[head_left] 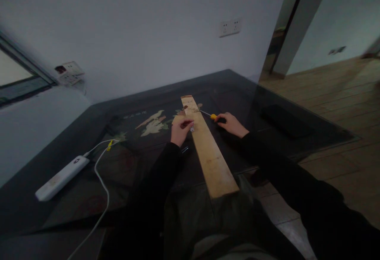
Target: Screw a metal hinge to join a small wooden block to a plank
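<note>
A long, pale wooden board (212, 157) lies lengthwise on the dark table, its near end jutting past the table's front edge. Over the board's left side, my left hand (179, 131) is closed, thumb and fingertips pinched together; whatever is between them is too small to make out. Just below those fingertips, a small shiny metal piece (192, 129) rests on the board. To the right, my right hand (233, 124) grips a screwdriver (213, 116) by its yellow and black handle. The screwdriver's thin shaft points left, its tip near the board's right edge.
On the left stand a white power strip (62, 178) and its pale cable (102, 184), which hangs off the front of the dark table (139, 173). Small shiny items (184, 149) lie left of the board. A dark flat object (282, 121) sits at right. A wall runs behind.
</note>
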### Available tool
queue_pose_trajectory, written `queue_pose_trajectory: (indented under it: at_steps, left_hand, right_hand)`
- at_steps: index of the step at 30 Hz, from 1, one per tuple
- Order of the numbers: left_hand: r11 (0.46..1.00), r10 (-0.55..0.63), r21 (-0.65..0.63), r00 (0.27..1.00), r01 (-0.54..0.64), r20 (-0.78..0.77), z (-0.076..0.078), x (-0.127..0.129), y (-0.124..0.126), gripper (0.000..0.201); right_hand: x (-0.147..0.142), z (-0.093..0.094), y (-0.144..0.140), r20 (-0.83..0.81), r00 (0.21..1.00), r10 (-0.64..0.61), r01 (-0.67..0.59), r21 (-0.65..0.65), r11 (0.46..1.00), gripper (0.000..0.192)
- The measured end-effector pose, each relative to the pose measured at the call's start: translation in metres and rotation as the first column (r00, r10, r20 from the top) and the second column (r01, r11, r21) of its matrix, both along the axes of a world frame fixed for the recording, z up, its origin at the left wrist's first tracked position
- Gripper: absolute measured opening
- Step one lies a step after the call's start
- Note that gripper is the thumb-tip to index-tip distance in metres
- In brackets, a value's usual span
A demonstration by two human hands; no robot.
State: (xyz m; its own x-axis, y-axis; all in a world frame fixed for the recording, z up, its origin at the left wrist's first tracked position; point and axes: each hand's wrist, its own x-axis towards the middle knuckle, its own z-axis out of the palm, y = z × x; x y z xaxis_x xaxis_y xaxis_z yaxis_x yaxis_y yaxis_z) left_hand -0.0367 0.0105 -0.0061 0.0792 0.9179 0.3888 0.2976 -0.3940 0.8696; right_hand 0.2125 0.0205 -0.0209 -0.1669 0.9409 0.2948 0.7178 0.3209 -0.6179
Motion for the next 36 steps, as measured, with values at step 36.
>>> queue_pose_trajectory:
  at_steps: [36]
  left_hand:
    - [0.986, -0.009, 0.150, 0.923, 0.072, -0.384, -0.010, -0.013, -0.002, 0.015]
  right_hand:
    - [0.002, 0.000, 0.000, -0.011, 1.000, 0.004, -0.004, 0.019, 1.000, 0.018]
